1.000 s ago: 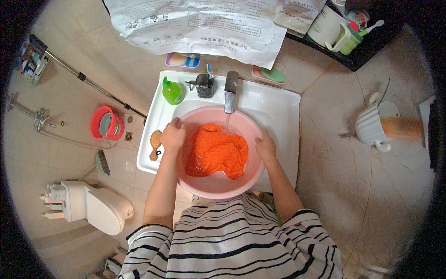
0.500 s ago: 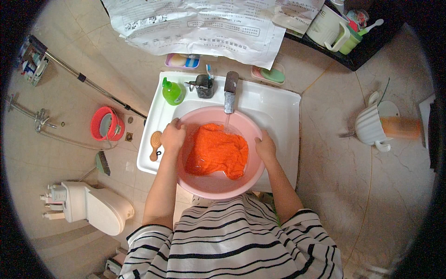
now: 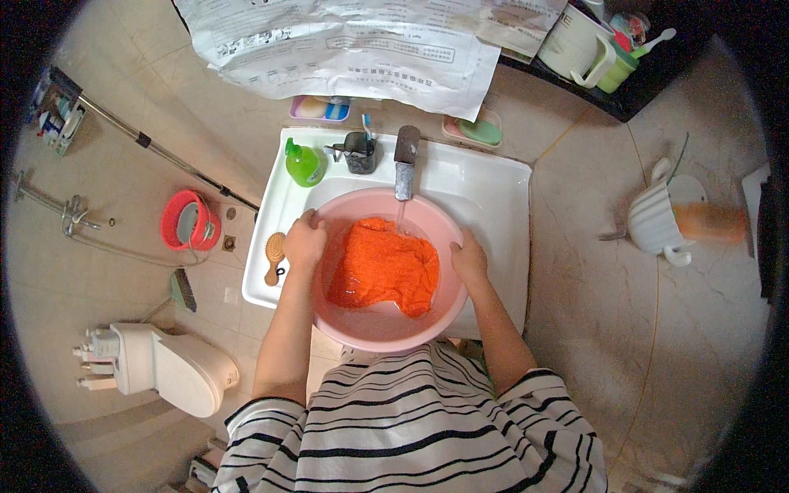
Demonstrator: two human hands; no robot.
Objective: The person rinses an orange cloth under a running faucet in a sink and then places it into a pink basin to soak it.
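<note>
A pink plastic basin rests on the white sink, its near rim close to my striped shirt. My left hand grips its left rim, and my right hand holds the right rim; some fingers are hidden beyond the edge. Inside the basin lies a wet, crumpled orange towel. Water runs from the grey faucet onto the far part of the basin beside the cloth.
On the sink's left stand a green pump bottle, a dark toothbrush cup and a wooden hairbrush. Soap dishes line the back. Left on the floor are a red bucket and a toilet. Printed sheets hang ahead.
Both hands keep their hold on the basin, which has hardly moved. The towel has settled slightly, with its surface looking flatter, while water keeps running.
</note>
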